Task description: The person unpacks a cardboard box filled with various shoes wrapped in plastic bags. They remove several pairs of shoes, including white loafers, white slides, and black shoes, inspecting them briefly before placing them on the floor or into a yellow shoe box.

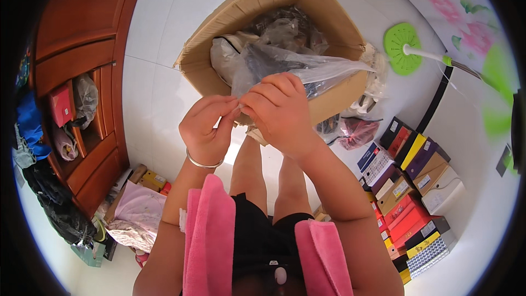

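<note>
Before me a clear plastic bag (323,71) with something dark inside lies across the near part of a large open cardboard box (235,13). My left hand (207,127), with a silver bangle at its wrist, pinches the near edge of the bag between thumb and fingers. Right beside it, my right hand (280,112) is closed on the same edge, fingertips almost touching the left ones. Both hands hang over the box's near side. Further in, more plastic-wrapped items (282,33) fill the box; what they hold is hard to make out.
Stacked shoe boxes (408,197) line the right wall, with a bagged red item (359,131) near them. A green mop head (402,49) rests at the far right. On the left stands a red-brown wooden cabinet (82,33) with open shelves. Pale floor tiles (153,33) surround the box.
</note>
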`<state>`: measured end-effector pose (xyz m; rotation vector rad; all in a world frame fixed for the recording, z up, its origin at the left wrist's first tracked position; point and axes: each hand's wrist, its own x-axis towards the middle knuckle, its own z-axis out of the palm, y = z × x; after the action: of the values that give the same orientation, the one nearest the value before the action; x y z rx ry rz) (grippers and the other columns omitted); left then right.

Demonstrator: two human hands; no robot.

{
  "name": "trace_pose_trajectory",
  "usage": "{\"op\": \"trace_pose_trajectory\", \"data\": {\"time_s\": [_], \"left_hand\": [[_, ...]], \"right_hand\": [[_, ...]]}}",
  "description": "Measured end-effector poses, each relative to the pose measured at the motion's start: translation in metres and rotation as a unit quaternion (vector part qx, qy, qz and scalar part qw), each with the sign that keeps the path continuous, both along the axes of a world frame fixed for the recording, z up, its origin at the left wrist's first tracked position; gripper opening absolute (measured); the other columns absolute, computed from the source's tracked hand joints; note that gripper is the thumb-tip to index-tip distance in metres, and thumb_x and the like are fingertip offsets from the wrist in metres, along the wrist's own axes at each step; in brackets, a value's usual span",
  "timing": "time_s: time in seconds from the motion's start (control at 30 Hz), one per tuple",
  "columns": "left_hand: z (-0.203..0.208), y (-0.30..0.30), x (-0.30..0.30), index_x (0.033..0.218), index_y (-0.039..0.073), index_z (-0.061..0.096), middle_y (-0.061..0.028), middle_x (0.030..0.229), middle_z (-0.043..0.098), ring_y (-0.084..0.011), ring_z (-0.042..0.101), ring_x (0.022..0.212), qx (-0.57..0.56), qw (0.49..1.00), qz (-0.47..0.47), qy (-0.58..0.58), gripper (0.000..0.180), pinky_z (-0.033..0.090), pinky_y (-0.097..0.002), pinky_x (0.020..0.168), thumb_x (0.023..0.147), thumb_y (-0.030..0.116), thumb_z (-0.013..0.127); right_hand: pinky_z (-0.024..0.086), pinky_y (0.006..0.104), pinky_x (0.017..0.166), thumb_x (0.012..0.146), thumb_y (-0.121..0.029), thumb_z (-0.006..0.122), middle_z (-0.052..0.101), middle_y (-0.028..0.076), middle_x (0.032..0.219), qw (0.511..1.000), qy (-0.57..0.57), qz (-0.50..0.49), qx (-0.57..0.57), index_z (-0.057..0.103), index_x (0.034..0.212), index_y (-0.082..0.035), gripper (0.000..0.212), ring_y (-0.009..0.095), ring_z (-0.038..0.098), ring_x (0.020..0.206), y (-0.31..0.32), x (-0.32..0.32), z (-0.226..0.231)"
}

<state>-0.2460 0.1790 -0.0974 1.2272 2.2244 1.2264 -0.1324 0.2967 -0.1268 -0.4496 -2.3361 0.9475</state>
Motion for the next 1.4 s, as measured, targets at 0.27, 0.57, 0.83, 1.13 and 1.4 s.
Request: {"op": "trace_pose_trajectory", "data": {"time_s": [0.27,0.57,0.83,1.13,1.4], "left_hand": [[-0.002,-0.013,-0.008,0.083,-0.004,0.068,-0.0138,0.085,0.068,-0.0187,0.064,0.073,-0.019,0.997,0.025,-0.069,0.014,0.051,-0.0256,0.064,0.071,-0.010,0.071],[-0.013,-0.037,-0.038,0.084,-0.005,0.066,-0.0133,0.089,0.063,-0.0179,0.063,0.074,-0.023,0.987,0.050,-0.151,0.010,0.054,-0.0260,0.067,0.075,-0.011,0.068],[-0.012,-0.020,-0.063,0.075,0.002,0.062,-0.0084,0.086,0.066,-0.0201,0.060,0.085,-0.111,0.981,-0.017,-0.160,0.013,0.047,-0.0294,0.077,0.071,-0.006,0.071],[0.002,0.042,-0.030,0.106,0.002,0.064,-0.0140,0.106,0.063,-0.0334,0.057,0.100,-0.179,0.946,-0.266,-0.045,0.049,0.045,-0.0385,0.086,0.062,0.018,0.081],[-0.036,0.049,-0.001,0.088,0.001,0.068,-0.0129,0.084,0.064,-0.0260,0.060,0.071,-0.208,0.942,-0.260,0.032,0.019,0.049,-0.0326,0.064,0.073,0.011,0.074]], "right_hand": [[0.040,0.0434,0.096,0.072,-0.014,0.064,0.058,0.001,0.094,0.985,-0.091,0.036,0.141,0.060,0.089,-0.012,0.018,0.021,0.055,0.097,0.053,0.034,-0.029],[0.040,0.0419,0.092,0.072,-0.011,0.066,0.060,0.001,0.094,0.955,-0.194,-0.070,0.212,0.061,0.089,-0.013,0.018,0.022,0.055,0.097,0.134,0.098,-0.051],[0.042,0.0402,0.087,0.075,-0.008,0.066,0.061,0.004,0.095,0.949,-0.252,-0.104,0.159,0.061,0.092,-0.009,0.018,0.025,0.057,0.095,0.136,0.125,-0.044],[0.043,0.0401,0.084,0.074,-0.005,0.067,0.061,0.006,0.094,0.969,-0.142,-0.102,0.174,0.062,0.092,-0.007,0.020,0.028,0.057,0.093,0.104,0.102,-0.011],[0.042,0.0396,0.088,0.072,-0.006,0.067,0.062,0.005,0.099,0.964,-0.149,-0.144,0.169,0.063,0.096,-0.008,0.025,0.028,0.057,0.097,0.087,0.101,-0.007]]}}
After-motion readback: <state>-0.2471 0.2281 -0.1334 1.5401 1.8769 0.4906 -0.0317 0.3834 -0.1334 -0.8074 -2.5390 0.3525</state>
